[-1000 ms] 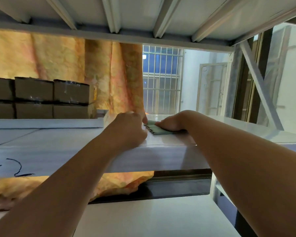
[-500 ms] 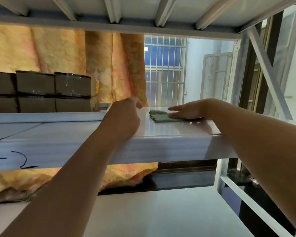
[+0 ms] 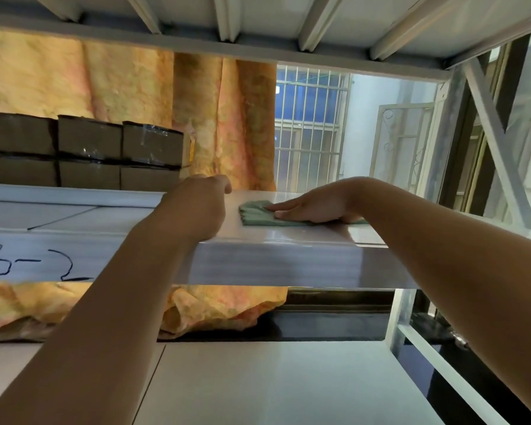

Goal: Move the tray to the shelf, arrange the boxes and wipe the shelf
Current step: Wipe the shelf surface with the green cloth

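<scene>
The white shelf (image 3: 288, 259) runs across the middle of the view. On its left part sits a long white tray (image 3: 74, 194) with brown cardboard boxes (image 3: 89, 154) stacked in two layers. My left hand (image 3: 196, 210) rests on the shelf at the tray's right end. Its fingers are curled and its back faces me, so whatever lies under the fingers is hidden. To its right, my right hand (image 3: 313, 208) lies flat, palm down, pressing a folded green cloth (image 3: 258, 217) onto the shelf top.
A higher shelf with ribbed underside (image 3: 258, 23) hangs close overhead. A lower shelf board (image 3: 273, 381) lies below. An orange curtain (image 3: 135, 93) hangs behind, and a diagonal brace (image 3: 500, 142) with uprights closes the right side. "3-2" (image 3: 28, 262) is written on the shelf front.
My right hand has slid the green cloth a little to the right, away from my left hand, and now lies flatter on it. My left hand stays by the tray's end.
</scene>
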